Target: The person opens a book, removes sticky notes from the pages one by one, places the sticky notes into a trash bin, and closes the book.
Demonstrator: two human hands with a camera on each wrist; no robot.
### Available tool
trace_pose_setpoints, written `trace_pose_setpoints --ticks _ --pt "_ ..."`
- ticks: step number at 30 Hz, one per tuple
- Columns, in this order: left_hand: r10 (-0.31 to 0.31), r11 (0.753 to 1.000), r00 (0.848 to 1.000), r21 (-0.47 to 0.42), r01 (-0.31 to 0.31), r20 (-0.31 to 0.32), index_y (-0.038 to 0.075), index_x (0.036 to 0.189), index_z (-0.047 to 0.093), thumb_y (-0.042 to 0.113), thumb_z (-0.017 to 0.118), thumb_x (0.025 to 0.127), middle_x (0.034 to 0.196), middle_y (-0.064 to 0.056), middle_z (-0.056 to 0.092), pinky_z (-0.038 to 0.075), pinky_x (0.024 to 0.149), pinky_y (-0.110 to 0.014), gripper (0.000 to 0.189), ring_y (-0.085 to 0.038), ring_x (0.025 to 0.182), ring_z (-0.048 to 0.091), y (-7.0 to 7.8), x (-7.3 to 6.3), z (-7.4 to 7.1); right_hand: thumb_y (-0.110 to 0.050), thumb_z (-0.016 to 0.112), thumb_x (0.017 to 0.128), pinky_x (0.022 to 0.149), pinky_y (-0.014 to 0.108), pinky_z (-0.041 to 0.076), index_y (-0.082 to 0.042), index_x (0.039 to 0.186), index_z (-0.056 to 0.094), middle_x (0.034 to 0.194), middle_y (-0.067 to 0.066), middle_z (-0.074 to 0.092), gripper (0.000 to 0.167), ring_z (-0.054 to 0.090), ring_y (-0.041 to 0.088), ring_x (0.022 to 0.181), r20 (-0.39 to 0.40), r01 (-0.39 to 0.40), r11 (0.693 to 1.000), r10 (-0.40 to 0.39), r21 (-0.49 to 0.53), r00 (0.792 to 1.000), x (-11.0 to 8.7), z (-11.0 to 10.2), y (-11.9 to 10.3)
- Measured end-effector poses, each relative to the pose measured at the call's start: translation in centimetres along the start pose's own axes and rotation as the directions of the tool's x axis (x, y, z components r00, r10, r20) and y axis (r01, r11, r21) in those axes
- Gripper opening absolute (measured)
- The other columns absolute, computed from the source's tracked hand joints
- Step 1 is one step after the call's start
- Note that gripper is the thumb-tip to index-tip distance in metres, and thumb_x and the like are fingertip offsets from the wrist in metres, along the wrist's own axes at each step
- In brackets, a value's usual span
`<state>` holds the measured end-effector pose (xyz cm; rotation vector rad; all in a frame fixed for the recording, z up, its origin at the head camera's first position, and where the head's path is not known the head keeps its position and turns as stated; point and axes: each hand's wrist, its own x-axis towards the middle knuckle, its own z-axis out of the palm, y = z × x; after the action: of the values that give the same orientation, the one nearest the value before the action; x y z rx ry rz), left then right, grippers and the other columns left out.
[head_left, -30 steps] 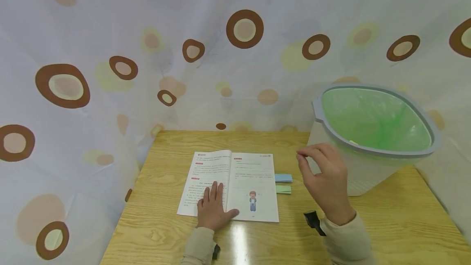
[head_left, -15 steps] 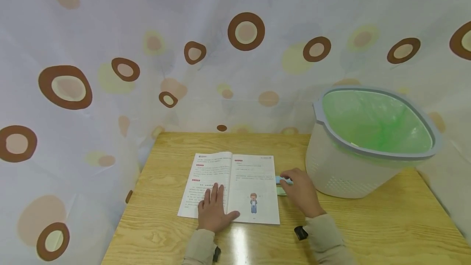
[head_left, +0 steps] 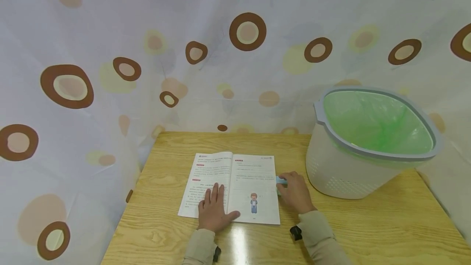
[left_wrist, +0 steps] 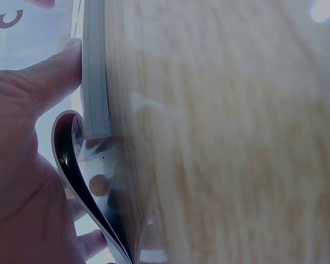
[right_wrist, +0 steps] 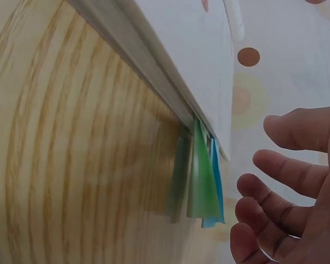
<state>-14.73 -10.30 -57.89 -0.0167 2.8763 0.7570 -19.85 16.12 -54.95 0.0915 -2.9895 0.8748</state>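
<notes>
Book (head_left: 244,186), its smooth white pages slightly bowed at the spine, lies spread on a glossy wood-grained table (head_left: 165,199). The left hand (head_left: 213,212) rests flat across its lower part, fingers fanned, gripping nothing. The right hand (head_left: 296,193) curves loosely beside the right edge, thumb and fingers parted, apparently holding neither the thin green strip (right_wrist: 201,187) nor the blue strip (head_left: 281,180) jutting out (contact is hard to judge). Red labels and printed lines are too small to read.
</notes>
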Motion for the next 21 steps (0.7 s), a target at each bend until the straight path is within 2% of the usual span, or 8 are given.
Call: trace_pose_setpoints --ticks 8,12,15,18,21 --pt "0.007 1.0 1.0 -0.001 -0.007 0.002 0.009 0.157 0.026 0.057 0.075 0.078 0.166 -0.014 0.02 0.023 0.116 -0.066 0.105 -0.043 0.152 0.018 0.1 -0.1 0.1 -0.016 0.066 0.091 0.096 0.055 0.049 0.005 0.116 0.069 0.117 0.025 0.065 0.033 0.058 0.043 0.111 0.006 0.008 1.0 -0.008 -0.006 1.0 0.5 0.9 0.6" --pt "0.006 1.0 1.0 0.0 -0.006 -0.002 0.009 0.157 0.026 0.057 0.075 0.077 0.166 -0.013 0.02 0.022 0.116 -0.065 0.105 -0.043 0.152 0.018 0.0 -0.1 0.3 -0.016 0.065 0.09 0.096 0.056 0.049 0.005 0.116 0.07 0.116 0.025 0.065 0.034 0.058 0.042 0.111 0.052 -0.021 0.999 0.023 -0.029 0.998 0.7 1.2 0.5" --pt "0.002 1.0 1.0 0.002 -0.002 0.002 0.009 0.157 0.026 0.057 0.074 0.078 0.167 -0.013 0.019 0.022 0.117 -0.065 0.105 -0.043 0.152 0.017 0.0 -0.1 0.1 -0.019 0.064 0.09 0.093 0.061 0.049 0.003 0.115 0.071 0.118 0.024 0.065 0.035 0.057 0.042 0.112 0.082 -0.055 0.997 0.06 -0.061 0.995 0.9 1.2 0.2" --pt "0.004 1.0 1.0 0.002 -0.004 0.006 0.008 0.157 0.025 0.057 0.074 0.078 0.167 -0.013 0.019 0.021 0.117 -0.066 0.105 -0.043 0.153 0.017 0.2 -0.2 -0.1 -0.022 0.064 0.09 0.088 0.065 0.047 0.001 0.115 0.071 0.117 0.022 0.064 0.034 0.057 0.042 0.11 0.091 -0.07 0.994 0.077 -0.082 0.993 1.0 1.3 -0.1" --pt "0.007 1.0 1.0 -0.001 -0.007 0.004 0.008 0.157 0.025 0.057 0.074 0.078 0.167 -0.014 0.018 0.021 0.117 -0.066 0.105 -0.043 0.153 0.016 0.1 -0.2 -0.2 -0.023 0.064 0.091 0.087 0.063 0.048 0.001 0.115 0.072 0.114 0.021 0.064 0.035 0.057 0.041 0.107 0.091 -0.07 0.994 0.078 -0.087 0.993 1.3 1.4 -0.3"
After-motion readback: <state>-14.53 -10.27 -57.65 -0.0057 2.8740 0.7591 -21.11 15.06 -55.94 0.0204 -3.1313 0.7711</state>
